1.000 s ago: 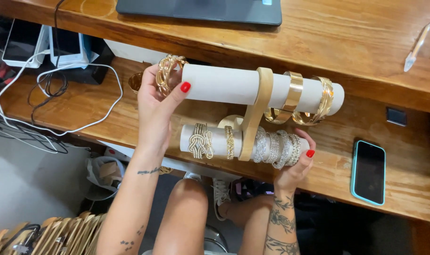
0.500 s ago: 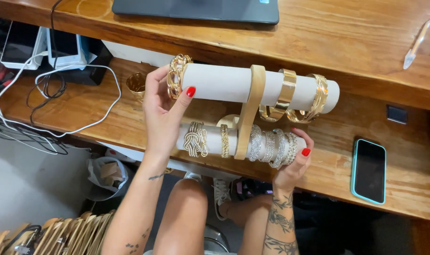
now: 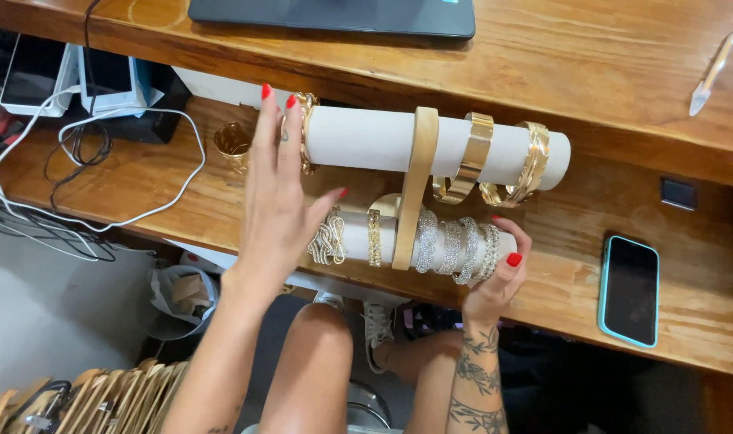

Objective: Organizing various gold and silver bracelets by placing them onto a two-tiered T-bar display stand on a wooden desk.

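Left hand (image 3: 279, 197) flat on bracelet stand (image 3: 414, 189), right hand (image 3: 499, 281) cupping lower roll

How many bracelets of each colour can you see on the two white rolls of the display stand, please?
Gold bracelets on the upper roll: 3, at and.
Gold bracelets on the lower roll: 2, at and.
Silver sparkly bracelets on the lower roll: 4, around.
Total: 9.

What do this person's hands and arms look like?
Both arms are bare, with no sleeves. The left hand and right hand have red-painted nails. The right forearm carries dark leafy tattoos; the left shows a small dark tattoo near the frame's bottom edge.
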